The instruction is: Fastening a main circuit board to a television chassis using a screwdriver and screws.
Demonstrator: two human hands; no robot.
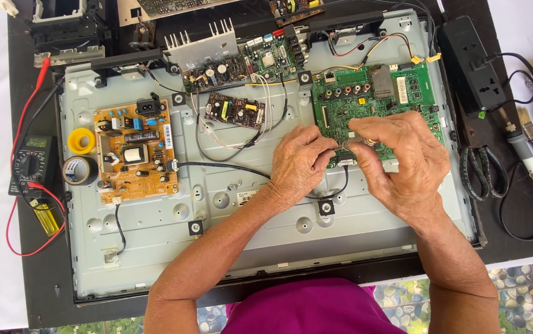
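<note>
1. Both hands meet over the lower left edge of the green circuit board (pixel 396 93), which sits on the right of the grey metal back panel (pixel 266 235) of an opened flat screen.
2. The right hand (pixel 402 162) is nearly closed, thumb and forefinger pinching a small shiny part (pixel 358 144) just above the board's lower edge; what the part is I cannot tell.
3. The left hand (pixel 300 162) is curled, its fingertips pressed at the same spot, seemingly to steady the work; whether it grips anything I cannot tell.
4. A black cable (pixel 229 166) runs left from the green board toward the orange power board (pixel 133 151), probably kept slack so the boards stay connected.
5. Left of the panel lie a multimeter (pixel 31 162) with red leads, a tape roll (pixel 80 170) and a yellow reel (pixel 81 141); right of it, a power strip (pixel 470 62) and soldering iron (pixel 526 158).
6. The dark bench (pixel 44 291) stands over a pebble-patterned floor (pixel 526 297).
</note>
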